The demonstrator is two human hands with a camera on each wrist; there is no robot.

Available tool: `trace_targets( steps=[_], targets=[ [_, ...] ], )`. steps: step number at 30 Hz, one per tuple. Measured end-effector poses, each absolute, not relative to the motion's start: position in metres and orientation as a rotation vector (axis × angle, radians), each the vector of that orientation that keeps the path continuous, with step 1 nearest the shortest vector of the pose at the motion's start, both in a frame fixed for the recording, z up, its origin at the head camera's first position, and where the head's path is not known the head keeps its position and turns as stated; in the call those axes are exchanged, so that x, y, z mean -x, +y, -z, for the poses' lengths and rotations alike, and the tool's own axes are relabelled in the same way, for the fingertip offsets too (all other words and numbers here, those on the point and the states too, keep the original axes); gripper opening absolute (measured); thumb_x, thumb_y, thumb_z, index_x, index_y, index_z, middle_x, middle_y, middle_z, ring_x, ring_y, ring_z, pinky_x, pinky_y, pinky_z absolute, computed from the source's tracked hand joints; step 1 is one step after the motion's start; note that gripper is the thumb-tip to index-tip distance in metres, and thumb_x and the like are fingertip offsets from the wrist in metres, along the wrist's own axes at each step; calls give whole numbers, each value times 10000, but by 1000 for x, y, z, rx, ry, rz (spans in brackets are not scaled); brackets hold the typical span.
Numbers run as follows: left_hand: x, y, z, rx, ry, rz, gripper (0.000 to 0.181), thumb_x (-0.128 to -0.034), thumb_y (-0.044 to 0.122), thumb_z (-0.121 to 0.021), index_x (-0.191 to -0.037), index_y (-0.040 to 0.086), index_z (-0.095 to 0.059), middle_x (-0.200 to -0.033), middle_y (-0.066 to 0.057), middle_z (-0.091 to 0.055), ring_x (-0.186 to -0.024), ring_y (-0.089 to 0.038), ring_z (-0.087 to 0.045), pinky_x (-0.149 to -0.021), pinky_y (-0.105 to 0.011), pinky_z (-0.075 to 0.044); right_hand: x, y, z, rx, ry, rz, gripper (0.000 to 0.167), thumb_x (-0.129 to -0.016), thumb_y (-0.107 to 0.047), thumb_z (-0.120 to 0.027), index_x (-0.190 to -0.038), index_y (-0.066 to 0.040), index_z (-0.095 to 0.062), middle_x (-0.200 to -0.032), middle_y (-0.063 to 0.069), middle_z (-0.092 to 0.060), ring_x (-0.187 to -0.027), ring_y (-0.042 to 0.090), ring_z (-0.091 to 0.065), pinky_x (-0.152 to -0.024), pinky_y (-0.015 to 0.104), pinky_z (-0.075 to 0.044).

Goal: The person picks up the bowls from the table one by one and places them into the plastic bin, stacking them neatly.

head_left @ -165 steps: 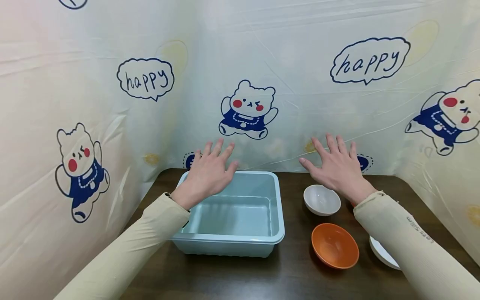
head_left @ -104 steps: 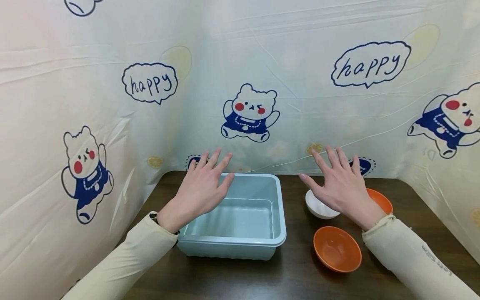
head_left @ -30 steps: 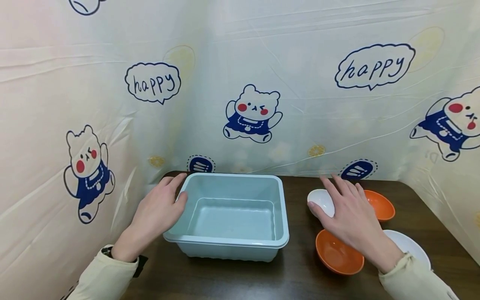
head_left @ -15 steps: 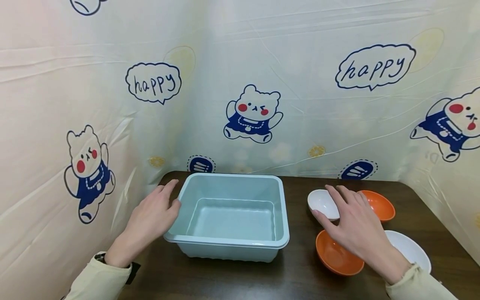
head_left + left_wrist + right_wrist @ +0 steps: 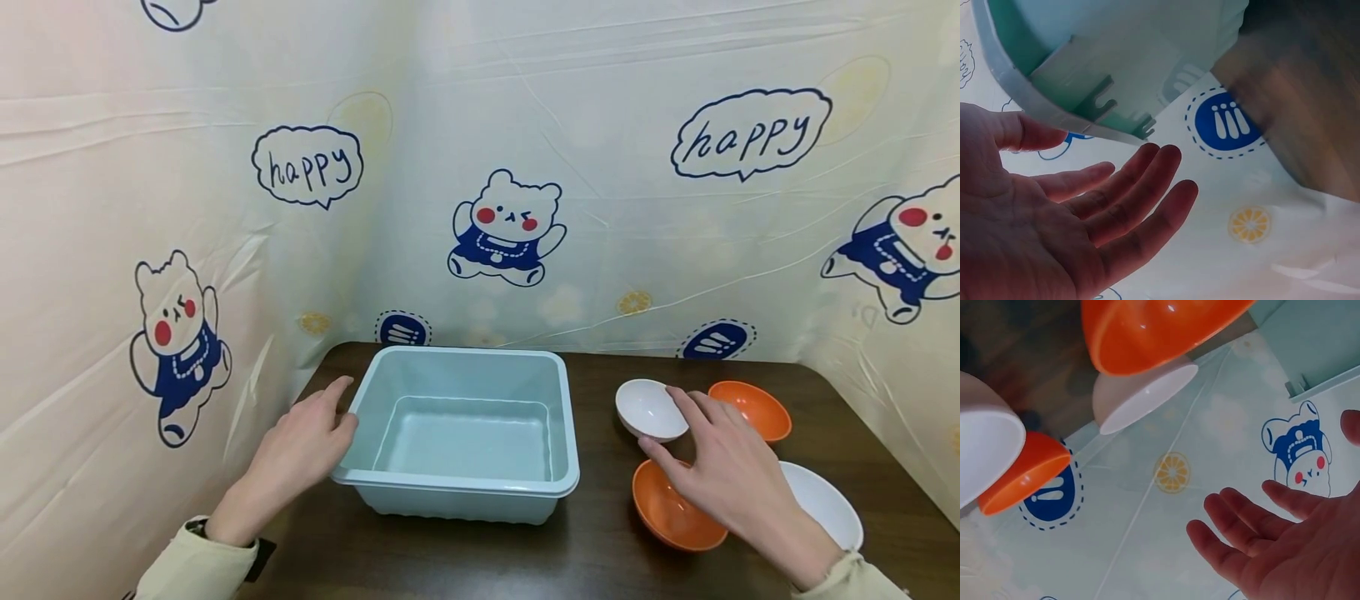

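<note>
Just off the left rim of a pale blue plastic basin (image 5: 457, 482), my left hand (image 5: 296, 450) hovers with loosely extended fingers; whether it touches the rim cannot be told. From the left wrist, its palm (image 5: 1029, 231) shows nothing held. My right hand (image 5: 738, 475) is over the bowls at the right, fingers slightly bent and apart, its palm (image 5: 1297, 556) bare. Under its thumb is an orange bowl (image 5: 667, 517), partly covered. A small white bowl (image 5: 647, 408) stands by its fingertips. Another orange bowl (image 5: 757, 408) is behind it, and a second white bowl (image 5: 828, 508) is beside the wrist.
The dark brown table (image 5: 480, 558) carries the basin and bowls. A printed sheet (image 5: 600, 250) with bears and "happy" lettering encloses the back and sides. A dark band (image 5: 261, 560) shows at the left cuff.
Earlier both hands were raised with spread fingers, the left over the basin. Both have come down; the left shifted to the basin's left side, the right back toward me. Basin and bowls stay put.
</note>
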State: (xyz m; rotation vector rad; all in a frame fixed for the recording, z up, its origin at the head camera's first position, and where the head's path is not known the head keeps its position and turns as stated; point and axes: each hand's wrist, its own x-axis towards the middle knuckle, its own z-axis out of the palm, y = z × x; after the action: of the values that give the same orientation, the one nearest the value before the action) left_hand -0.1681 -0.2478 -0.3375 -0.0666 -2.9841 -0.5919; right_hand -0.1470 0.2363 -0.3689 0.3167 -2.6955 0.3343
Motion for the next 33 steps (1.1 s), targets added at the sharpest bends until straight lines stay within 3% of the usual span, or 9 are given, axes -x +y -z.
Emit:
trace_targets(
  steps=[8,12,21,33],
  targets=[
    [170,-251,338,96,-2999,664,562,-1031,194,-535,-1542,-22,-446,-1262,-244,-684,-1046,-370,-686,-806,-618,-538,144,245,379,-329,-2717,-351,877,-909,-637,-726,-1478,6,-547,-1377,285,-589,-1218,501,-540,-969,679,-436],
    [170,-253,340,134,-3018,719,555,-1033,179,-535,-1541,-24,-445,-1276,-245,-678,-1026,-330,-692,-798,-561,-552,140,249,385,-296,-2775,-353,913,-897,-666,-723,-1488,6,-539,-1402,281,-576,-1211,497,-540,-923,686,-462],
    [172,-254,346,210,-2998,873,556,-1043,119,-510,-1552,-68,-389,-1387,-316,-593,-1118,-377,-680,-853,-532,-568,134,261,401,-267,-2845,-358,962,-875,-711,-715,-1439,54,-564,-1411,311,-571,-1225,529,-533,-916,703,-463],
    [174,-258,352,287,-2936,1001,518,-1037,70,-539,-1515,-95,-424,-1314,-317,-625,-1120,-411,-680,-875,-540,-572,127,270,417,-212,-2969,-442,956,-848,-742,-722,-1419,14,-598,-1397,286,-593,-1219,519,-553,-932,702,-466]
  ],
)
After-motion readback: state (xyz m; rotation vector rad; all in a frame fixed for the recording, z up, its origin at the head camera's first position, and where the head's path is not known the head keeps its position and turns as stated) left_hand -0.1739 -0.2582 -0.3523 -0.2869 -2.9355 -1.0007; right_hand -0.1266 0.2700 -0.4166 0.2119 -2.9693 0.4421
